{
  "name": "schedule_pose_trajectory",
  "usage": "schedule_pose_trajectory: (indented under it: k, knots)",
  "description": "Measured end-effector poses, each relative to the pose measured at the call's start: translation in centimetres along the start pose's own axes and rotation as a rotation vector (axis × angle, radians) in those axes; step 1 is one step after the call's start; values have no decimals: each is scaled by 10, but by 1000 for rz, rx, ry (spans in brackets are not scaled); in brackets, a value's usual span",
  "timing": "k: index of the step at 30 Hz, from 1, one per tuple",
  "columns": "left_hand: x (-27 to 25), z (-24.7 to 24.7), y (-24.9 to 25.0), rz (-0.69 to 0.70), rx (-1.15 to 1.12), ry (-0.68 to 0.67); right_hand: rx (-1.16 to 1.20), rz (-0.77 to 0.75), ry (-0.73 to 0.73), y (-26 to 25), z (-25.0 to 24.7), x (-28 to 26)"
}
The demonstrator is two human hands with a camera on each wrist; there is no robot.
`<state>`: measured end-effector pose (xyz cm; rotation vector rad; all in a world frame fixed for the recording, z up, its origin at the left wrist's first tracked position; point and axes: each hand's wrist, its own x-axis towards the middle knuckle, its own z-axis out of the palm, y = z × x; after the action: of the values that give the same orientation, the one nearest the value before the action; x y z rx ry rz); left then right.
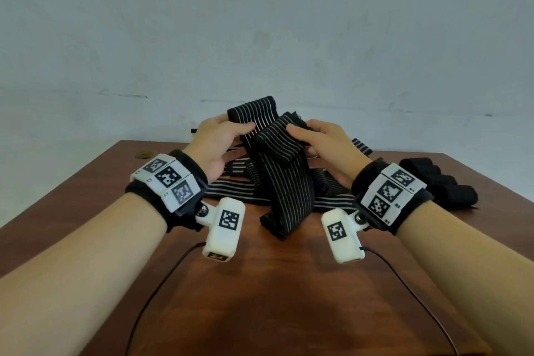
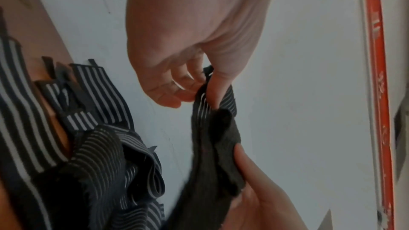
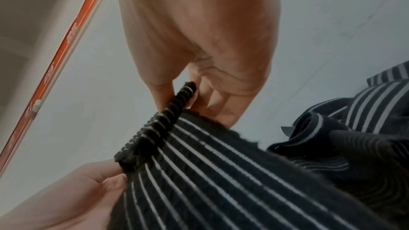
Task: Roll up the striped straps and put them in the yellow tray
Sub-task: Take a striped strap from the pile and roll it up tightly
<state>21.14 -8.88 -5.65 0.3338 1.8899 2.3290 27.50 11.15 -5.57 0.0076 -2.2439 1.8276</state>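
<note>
Hands are gripping one striped strap [image 1: 277, 150] above the table [image 1: 260, 283]: the left hand [image 1: 213, 143] is pinching its upper end, and the right hand [image 1: 326, 144] is pinching the fold beside it. Right wrist view alone is showing the strap's ribbed edge [image 3: 159, 125] caught between thumb and fingers; only the head view is showing more straps [image 1: 231, 188] lying heaped beneath both hands.

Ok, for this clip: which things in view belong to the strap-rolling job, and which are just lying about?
Part of the job:
- held strap, pinched by the left hand and right hand
- loose straps piled on the table
- the yellow tray is not in view

Just lying about:
- black rolls at the right
- small brown thing at the table's far left edge
</note>
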Motion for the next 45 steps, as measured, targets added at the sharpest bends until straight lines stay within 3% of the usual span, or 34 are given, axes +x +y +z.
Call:
schedule_pose_trajectory:
  k: [4, 10, 15, 20, 22, 27, 30, 31, 32, 33, 34, 36, 38, 40, 45]
  knots:
    - [2, 7, -6, -24, -171, 29, 144, -72, 15, 1, 5, -3]
    - [9, 8, -14, -5, -121, 200, 339, -90, 84, 1, -5, -6]
    - [22, -9, -18, -104, -178, 292, 373, -63, 74, 2, -9, -5]
    - [39, -37, -43, -365, 63, 255, 452, -40, 122, 1, -20, 1]
    - [48, -47, -53, -405, 116, 264, 461, -57, 139, -2, -25, 3]
    - [21, -34, -46, -254, 440, 340, 411, -81, 177, -2, -24, 7]
    - [14, -21, -44, -174, 964, 420, 219, -66, 198, 5, -18, 6]
    - [12, -20, -45, -68, 1138, 429, 148, -56, 206, 9, -16, 7]
    - [10, -17, -46, 98, 1230, 391, 98, -44, 207, 14, -15, 7]
    - [9, -13, -49, 244, 1248, 260, 69, -29, 201, 18, -15, 7]
    - [4, -7, -50, 316, 1189, 44, 49, -9, 186, 22, -15, 7]
    - [-9, 6, -56, 214, 1210, -419, 29, 35, 153, 26, -14, 7]
    - [-17, 21, -67, 48, 1399, -699, 26, 82, 155, 23, -12, 4]
    - [-12, 33, -80, -42, 1561, -758, 23, 106, 120, 20, -12, 3]
    - [1, 45, -81, -29, 1678, -743, -71, 175, -15, 19, -18, -6]
